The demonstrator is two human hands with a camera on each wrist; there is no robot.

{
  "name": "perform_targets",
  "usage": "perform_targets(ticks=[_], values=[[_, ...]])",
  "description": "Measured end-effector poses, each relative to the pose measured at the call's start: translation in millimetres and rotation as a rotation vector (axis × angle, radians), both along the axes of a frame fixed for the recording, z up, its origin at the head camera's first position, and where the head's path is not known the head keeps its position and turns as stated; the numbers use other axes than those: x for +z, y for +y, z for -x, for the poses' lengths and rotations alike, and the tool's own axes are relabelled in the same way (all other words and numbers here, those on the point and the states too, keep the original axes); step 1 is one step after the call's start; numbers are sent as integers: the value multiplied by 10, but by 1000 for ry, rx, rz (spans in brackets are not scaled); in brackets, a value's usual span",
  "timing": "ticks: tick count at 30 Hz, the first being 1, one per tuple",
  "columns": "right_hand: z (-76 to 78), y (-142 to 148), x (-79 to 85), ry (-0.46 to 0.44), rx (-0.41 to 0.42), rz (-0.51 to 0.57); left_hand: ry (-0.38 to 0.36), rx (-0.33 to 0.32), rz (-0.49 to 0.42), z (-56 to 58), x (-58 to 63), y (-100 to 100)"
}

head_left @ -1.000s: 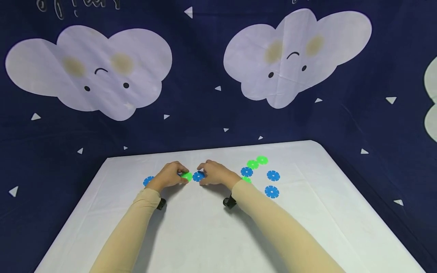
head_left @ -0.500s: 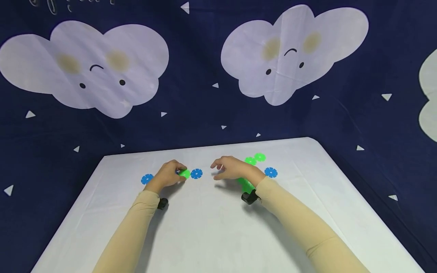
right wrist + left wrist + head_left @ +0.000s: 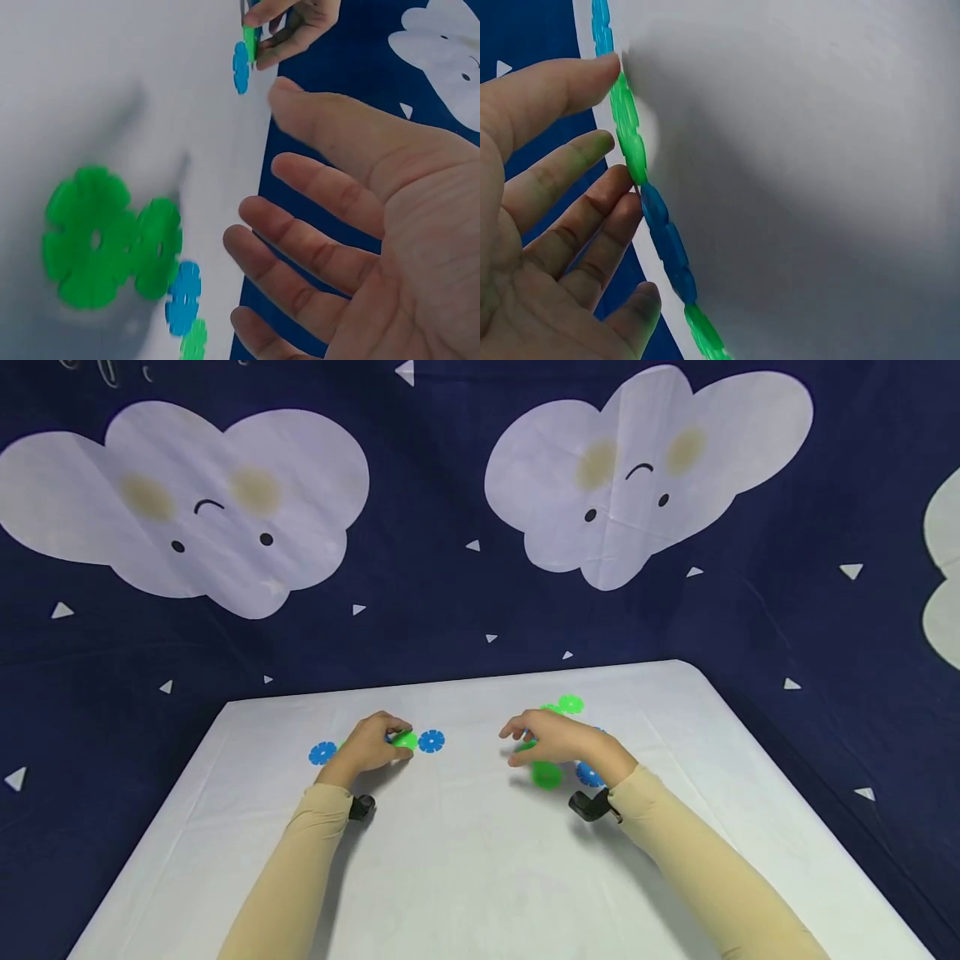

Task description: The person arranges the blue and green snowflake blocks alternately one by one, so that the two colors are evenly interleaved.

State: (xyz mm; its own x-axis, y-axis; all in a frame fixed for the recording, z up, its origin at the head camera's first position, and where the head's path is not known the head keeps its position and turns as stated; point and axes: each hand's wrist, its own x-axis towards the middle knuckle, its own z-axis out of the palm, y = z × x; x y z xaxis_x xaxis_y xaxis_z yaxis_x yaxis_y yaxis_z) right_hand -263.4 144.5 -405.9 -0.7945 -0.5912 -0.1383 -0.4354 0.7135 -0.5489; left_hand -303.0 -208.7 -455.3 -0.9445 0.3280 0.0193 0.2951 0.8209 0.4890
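My left hand [image 3: 372, 743] pinches a green snowflake disc [image 3: 406, 740] at the far left of the table. In the left wrist view its thumb and fingertips meet opposite edges of the green disc [image 3: 628, 124]. A blue snowflake disc [image 3: 431, 742] lies just right of it, and another blue disc [image 3: 667, 244] follows on the other side in the same row. Farther right, my right hand [image 3: 558, 737] hovers with spread, loosely bent fingers and holds nothing. Beneath it lie a green disc [image 3: 547, 775] and a second green disc [image 3: 159, 247], partly overlapped in the right wrist view.
The row's left end is a blue disc [image 3: 322, 753]. Around the right hand lie another blue disc [image 3: 590, 774] and a far green disc [image 3: 572, 704]. The white table [image 3: 465, 860] ends against a dark blue cloth [image 3: 427, 568] printed with clouds.
My right hand has left the blue disc at the row's right end and moved right, over the loose discs. That blue disc stays in place. My left hand keeps its place on the green disc.
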Motion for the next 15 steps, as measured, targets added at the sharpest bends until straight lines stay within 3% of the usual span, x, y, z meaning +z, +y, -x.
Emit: perform_targets(ticks=[6, 15], values=[[-115, 171, -56, 39, -33, -74, -30, 20, -30, -1, -13, 106], [-262, 319, -182, 53, -125, -121, -75, -6, -65, 1, -28, 272]])
